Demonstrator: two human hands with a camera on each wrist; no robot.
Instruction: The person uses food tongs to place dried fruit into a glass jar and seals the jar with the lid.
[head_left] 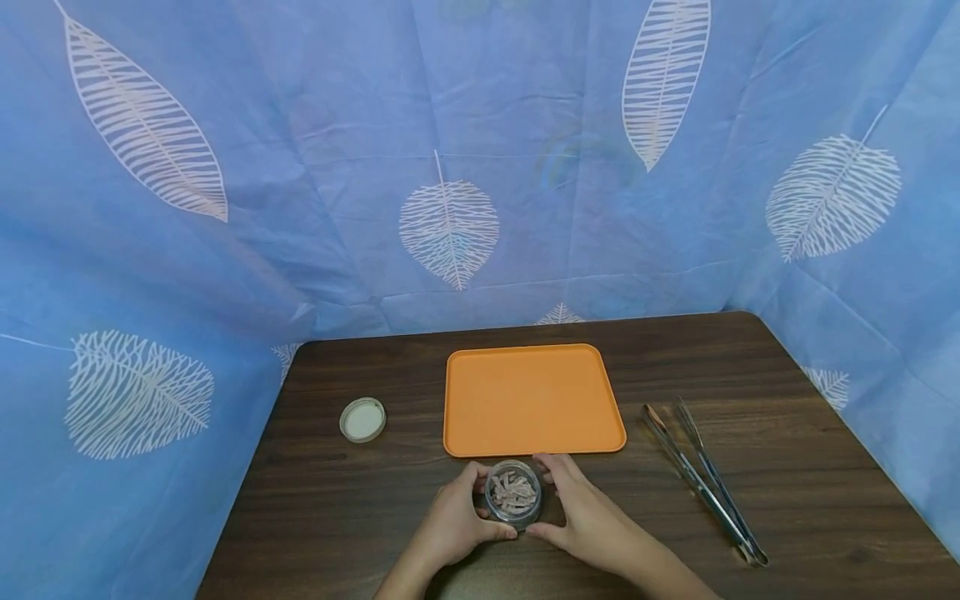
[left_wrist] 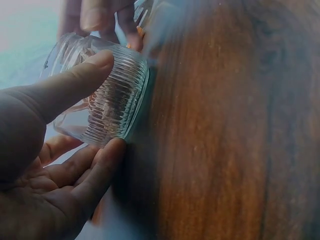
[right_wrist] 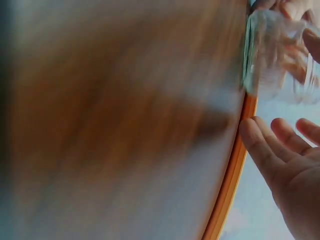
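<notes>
A clear glass jar (head_left: 513, 493) stands on the table just in front of the orange tray, without a lid on it. Pale pinkish-brown strips (head_left: 514, 492) fill its inside. My left hand (head_left: 450, 521) holds the jar from the left, thumb on its near side and fingers round behind, as the left wrist view shows against the ribbed wall of the jar (left_wrist: 112, 92). On the other side, my right hand (head_left: 588, 517) is spread beside the jar. In the right wrist view its fingers (right_wrist: 285, 155) are extended and apart from the glass, with the thumb close to it.
The orange tray (head_left: 532, 400) lies flat beyond the jar with nothing on it. A round lid (head_left: 363, 419) rests inner side up at the left. Metal tongs (head_left: 708, 483) lie spread at the right. Blue leaf-patterned cloth (head_left: 517, 208) hangs behind the dark wooden table (head_left: 337, 517).
</notes>
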